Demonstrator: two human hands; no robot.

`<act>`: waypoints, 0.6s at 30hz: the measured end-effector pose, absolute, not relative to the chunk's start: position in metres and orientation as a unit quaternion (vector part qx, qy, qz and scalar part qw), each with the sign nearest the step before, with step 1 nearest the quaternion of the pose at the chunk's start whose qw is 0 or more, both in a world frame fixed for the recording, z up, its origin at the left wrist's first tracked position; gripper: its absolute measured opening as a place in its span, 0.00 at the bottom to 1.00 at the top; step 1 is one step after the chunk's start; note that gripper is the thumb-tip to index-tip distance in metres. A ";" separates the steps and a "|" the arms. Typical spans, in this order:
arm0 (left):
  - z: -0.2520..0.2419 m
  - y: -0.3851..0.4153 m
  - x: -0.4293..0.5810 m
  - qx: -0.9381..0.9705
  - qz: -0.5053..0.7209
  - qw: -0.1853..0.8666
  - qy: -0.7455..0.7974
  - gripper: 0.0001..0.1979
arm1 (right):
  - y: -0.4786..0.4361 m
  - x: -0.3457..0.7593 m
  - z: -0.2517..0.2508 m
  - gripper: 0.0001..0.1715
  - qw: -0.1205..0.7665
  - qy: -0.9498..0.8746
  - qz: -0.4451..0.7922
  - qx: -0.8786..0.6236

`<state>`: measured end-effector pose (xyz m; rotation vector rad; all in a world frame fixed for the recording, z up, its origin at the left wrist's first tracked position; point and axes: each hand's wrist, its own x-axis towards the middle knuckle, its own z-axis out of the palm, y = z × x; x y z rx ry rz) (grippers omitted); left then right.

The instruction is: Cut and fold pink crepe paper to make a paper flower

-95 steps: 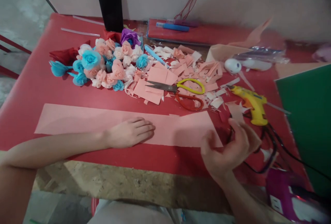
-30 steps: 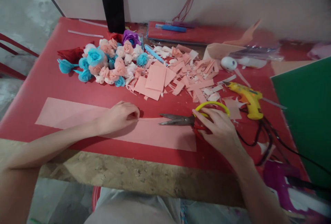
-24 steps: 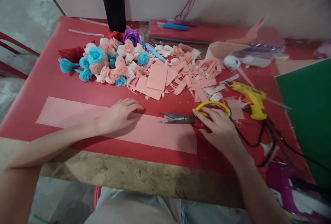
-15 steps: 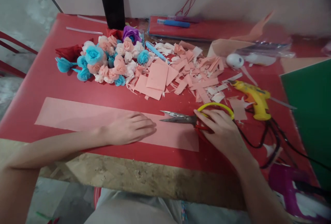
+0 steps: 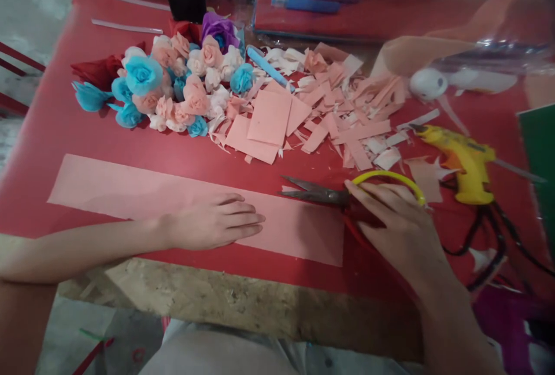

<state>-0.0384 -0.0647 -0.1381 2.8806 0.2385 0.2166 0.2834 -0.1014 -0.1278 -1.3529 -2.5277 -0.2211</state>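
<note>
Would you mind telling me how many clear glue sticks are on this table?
3: one glue stick lies loose near the far left corner, another just beyond it, a third pokes out the back of the yellow glue gun beside the scissors. Paper scraps may hide more.

- The left hand (image 5: pixel 217 226) was bare, with four slender fingers and a thumb all in sight.
- The left forearm (image 5: pixel 87 248) was long, slim and uncovered along its whole visible length, wrist included, and met the picture's edge at 9 o'clock.
- A further stretch of bare arm filled the corner at 8 o'clock, in shadow.
- The right hand (image 5: pixel 401 230) was bare and showed its back and knuckles.
- The right forearm (image 5: pixel 451 323) was uncovered too, blurred where it met the edge at 5 o'clock.
- A pale grey-white cloth garment (image 5: pixel 225 352) lay in soft folds at 6 o'clock, bluish towards 5 o'clock, with one small dark dot too small to identify.
</note>
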 end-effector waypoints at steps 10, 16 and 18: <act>-0.136 -0.066 -0.038 0.990 0.045 0.107 0.084 0.17 | -0.109 0.291 -0.125 0.35 0.097 -0.897 -0.089 -0.421; -0.135 -0.064 -0.037 0.992 0.040 0.096 0.077 0.17 | -0.110 0.287 -0.126 0.41 0.095 -0.871 -0.087 -0.475; -0.135 -0.065 -0.037 0.992 0.037 0.095 0.078 0.17 | -0.111 0.288 -0.126 0.41 0.102 -0.863 -0.089 -0.486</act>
